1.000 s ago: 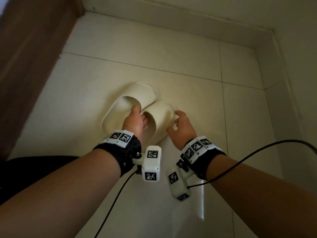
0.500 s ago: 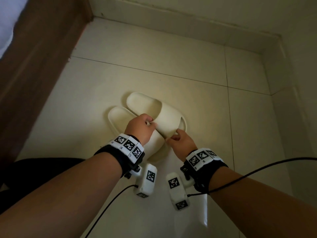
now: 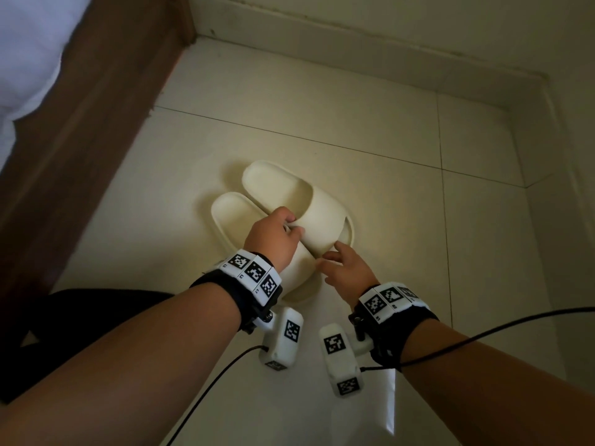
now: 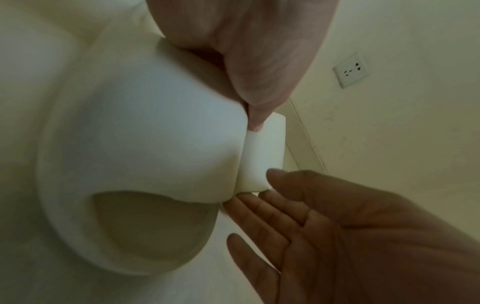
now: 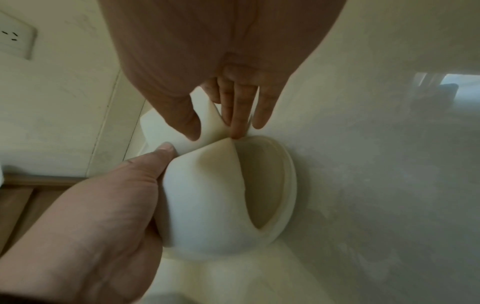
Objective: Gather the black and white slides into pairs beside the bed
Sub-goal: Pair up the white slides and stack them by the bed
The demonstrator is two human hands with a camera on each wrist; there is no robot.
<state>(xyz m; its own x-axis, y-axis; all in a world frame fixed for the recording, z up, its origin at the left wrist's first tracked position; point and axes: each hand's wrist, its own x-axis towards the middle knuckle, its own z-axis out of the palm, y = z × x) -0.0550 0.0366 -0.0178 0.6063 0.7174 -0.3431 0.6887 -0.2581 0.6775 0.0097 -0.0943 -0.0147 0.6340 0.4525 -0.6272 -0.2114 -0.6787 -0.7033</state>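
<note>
Pinching the strap of the upper white slide (image 3: 317,217) with my left hand (image 3: 273,241), grip clamped on it, so I'm steering it off the lower white slide (image 3: 235,217) it's overlapping. Right hand (image 3: 346,268) is staying loose, fingers straight, touching the toe edge as a guide. Both are sitting on the pale tiled floor (image 3: 370,117), near the brown bed frame (image 3: 90,123), by the wall corner. No black slides showing.

A bedroom: wooden bed frame (image 3: 80,130), white bedding (image 3: 25,53), tiled floor (image 3: 289,101).
</note>
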